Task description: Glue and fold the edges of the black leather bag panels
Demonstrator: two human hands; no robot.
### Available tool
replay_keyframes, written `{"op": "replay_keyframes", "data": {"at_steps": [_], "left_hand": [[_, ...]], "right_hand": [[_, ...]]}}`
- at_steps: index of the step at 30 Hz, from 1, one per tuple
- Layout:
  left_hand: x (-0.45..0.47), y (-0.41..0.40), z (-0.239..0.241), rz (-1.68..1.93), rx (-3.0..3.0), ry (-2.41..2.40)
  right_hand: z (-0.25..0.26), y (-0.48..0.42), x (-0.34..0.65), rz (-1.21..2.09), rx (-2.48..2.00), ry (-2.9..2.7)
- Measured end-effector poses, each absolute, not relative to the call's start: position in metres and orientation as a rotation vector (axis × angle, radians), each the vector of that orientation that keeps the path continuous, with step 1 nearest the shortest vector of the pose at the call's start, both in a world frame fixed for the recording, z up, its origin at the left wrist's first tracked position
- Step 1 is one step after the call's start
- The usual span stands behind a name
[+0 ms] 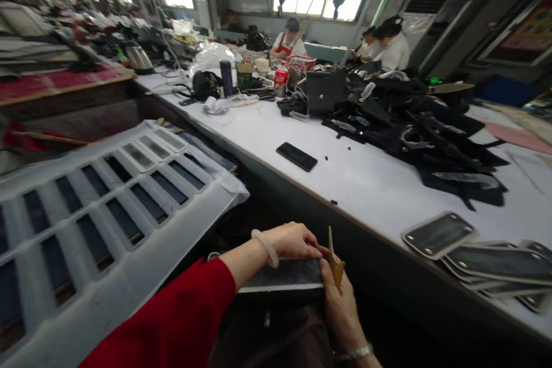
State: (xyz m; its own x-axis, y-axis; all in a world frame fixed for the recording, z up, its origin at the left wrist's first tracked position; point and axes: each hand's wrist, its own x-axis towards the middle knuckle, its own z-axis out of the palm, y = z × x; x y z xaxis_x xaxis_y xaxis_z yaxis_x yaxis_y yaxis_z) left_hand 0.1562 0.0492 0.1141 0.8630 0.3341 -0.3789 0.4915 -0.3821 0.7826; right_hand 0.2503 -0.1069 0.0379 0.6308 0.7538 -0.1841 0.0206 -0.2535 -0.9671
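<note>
A flat dark piece (287,273) with a pale edge, perhaps a bag part, lies across my lap. My left hand (293,240), with a pale bangle at the wrist, reaches over it to its right end. Its fingers are closed in a pinch by the corner; what they pinch is hidden. My right hand (342,299) grips that same end from the right side. A yellow-brown pointed tool (336,264), which looks like thread snips, stands up between this hand's thumb and fingers, tip upward.
To the left lies a pale tray (146,241) with dark strips in its slots. Across the white table (267,138) are a phone (296,156), stacked dark panels (495,261), black bags (388,109) and a red bottle (281,79). Several people sit at the back.
</note>
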Motion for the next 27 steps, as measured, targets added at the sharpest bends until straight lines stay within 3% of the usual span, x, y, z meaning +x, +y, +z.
{"op": "replay_keyframes", "data": {"at_steps": [7, 12, 19, 27], "left_hand": [[0.035, 0.054, 0.138, 0.259, 1.791, 0.896], [-0.055, 0.013, 0.108, 0.543, 1.488, 1.122], [-0.046, -0.032, 0.053, 0.79, 0.958, 1.025], [-0.043, -0.031, 0.062, 0.792, 0.994, 1.014]], "right_hand": [[0.027, -0.118, 0.289, 1.045, -1.899, -0.806], [0.059, -0.073, 0.315, 0.874, -2.077, -1.266], [0.109, 0.023, 0.23, 1.168, -1.744, -2.198], [0.059, 0.051, 0.174, 1.514, -1.465, -2.006]]}}
